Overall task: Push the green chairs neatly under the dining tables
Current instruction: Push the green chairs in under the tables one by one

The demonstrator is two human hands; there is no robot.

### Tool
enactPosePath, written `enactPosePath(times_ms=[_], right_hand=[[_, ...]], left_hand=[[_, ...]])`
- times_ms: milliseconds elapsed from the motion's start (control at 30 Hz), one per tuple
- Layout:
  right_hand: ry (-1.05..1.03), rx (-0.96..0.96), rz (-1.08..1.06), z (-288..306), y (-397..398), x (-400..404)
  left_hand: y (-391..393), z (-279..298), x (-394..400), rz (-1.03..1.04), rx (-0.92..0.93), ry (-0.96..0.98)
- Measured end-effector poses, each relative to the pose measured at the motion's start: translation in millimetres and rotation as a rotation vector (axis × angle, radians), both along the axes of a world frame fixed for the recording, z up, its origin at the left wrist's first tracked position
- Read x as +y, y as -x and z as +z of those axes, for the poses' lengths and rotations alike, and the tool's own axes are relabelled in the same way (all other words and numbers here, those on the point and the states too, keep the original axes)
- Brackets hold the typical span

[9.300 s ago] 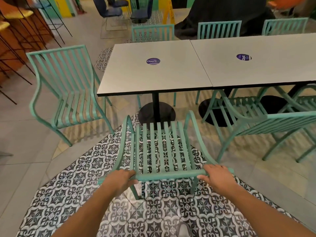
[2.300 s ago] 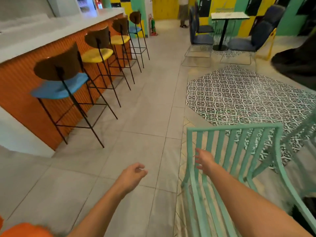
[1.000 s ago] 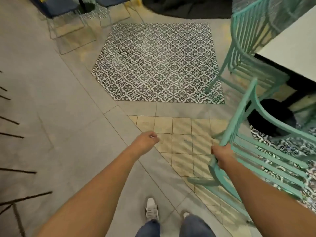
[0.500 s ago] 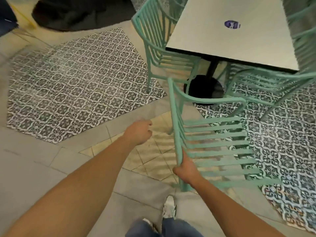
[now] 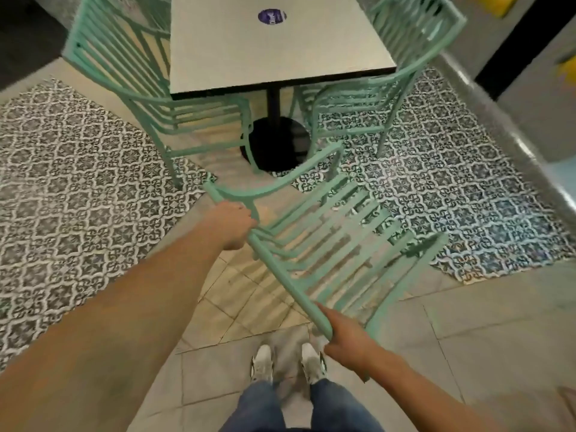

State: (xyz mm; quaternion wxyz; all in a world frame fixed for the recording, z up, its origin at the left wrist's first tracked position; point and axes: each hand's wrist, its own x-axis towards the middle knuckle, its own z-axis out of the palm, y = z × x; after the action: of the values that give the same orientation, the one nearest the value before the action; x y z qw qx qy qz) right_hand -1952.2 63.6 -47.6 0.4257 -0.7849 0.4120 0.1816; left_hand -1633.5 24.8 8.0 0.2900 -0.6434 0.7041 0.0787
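Note:
A green slatted chair [image 5: 327, 241] stands askew in front of me at the short end of the grey dining table [image 5: 271, 48]. My left hand [image 5: 230, 224] grips the left end of its top rail, where the armrest meets it. My right hand [image 5: 347, 336] grips the same rail near its right end. The chair's seat faces the table's black round base [image 5: 277, 145]. Two more green chairs, one at the left [image 5: 137, 85] and one at the right [image 5: 389, 79], sit partly under the table's long sides.
Patterned tile floor [image 5: 78, 194] spreads to the left and right of the table. A grey wall or counter edge [image 5: 511, 120] runs along the right. My two shoes [image 5: 286, 363] stand just behind the chair.
The chair has swung round so its back faces me and its seat points at the table end. My left hand, free before, now holds the top rail; my right hand has shifted along it.

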Motion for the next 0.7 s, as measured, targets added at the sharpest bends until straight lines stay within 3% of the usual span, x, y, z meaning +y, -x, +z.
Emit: enactPosePath(times_ms=[167, 367, 700], right_hand=[[0.113, -0.018, -0.235, 7.0, -43.6, -1.4], [0.133, 0.137, -0.179, 7.2, -68.9, 7.7], [0.041, 0.093, -0.119, 10.6, -22.6, 13.4]], left_hand=[[-12.7, -7.4, -6.4, -0.204, 0.015, -0.098], [-18.4, -14.6, -14.9, -0.327, 0.04, -0.139], [-3.4, -28.1, 21.3, -0.367, 0.138, -0.076]])
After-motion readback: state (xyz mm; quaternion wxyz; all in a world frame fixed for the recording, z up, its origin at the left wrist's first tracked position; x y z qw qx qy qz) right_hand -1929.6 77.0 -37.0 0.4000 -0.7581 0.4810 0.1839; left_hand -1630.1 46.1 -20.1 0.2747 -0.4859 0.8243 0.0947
